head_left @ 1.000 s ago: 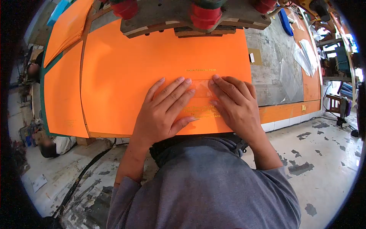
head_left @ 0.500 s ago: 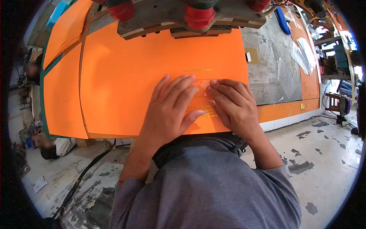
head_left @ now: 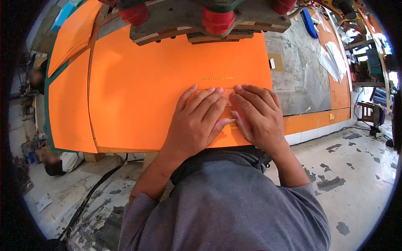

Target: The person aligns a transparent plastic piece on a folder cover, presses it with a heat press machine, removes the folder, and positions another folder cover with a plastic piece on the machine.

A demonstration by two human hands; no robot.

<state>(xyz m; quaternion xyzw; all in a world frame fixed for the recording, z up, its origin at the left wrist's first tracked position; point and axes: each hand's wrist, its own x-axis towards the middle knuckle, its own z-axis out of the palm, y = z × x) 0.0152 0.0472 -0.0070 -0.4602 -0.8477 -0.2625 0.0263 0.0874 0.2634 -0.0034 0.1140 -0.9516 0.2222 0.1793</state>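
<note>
A large orange sheet (head_left: 138,88) lies in front of me, with gold lettering (head_left: 217,78) printed above my hands and more gold text (head_left: 231,125) partly hidden below them. My left hand (head_left: 197,115) rests on the sheet, fingers extended and thumb pointing right. Close beside it, my right hand (head_left: 259,111) also lies with its fingers stretched out. Under the fingertips of both hands is a thin, clear-looking rectangular strip (head_left: 228,93), mostly covered; its exact kind cannot be made out. Neither hand is closed round anything.
A heavy machine head with red fittings (head_left: 218,20) overhangs the sheet's far edge. More orange sheets (head_left: 71,100) lie at the left. On the grey metal surface (head_left: 291,79) to the right are clear plastic pieces (head_left: 333,62) and a blue object (head_left: 310,23). Another person (head_left: 63,162) is at lower left.
My left hand has shifted slightly right, its fingertips now along the strip's upper edge. The right hand's fingertips have moved up a little, also to that edge. The sheet looks almost unmoved.
</note>
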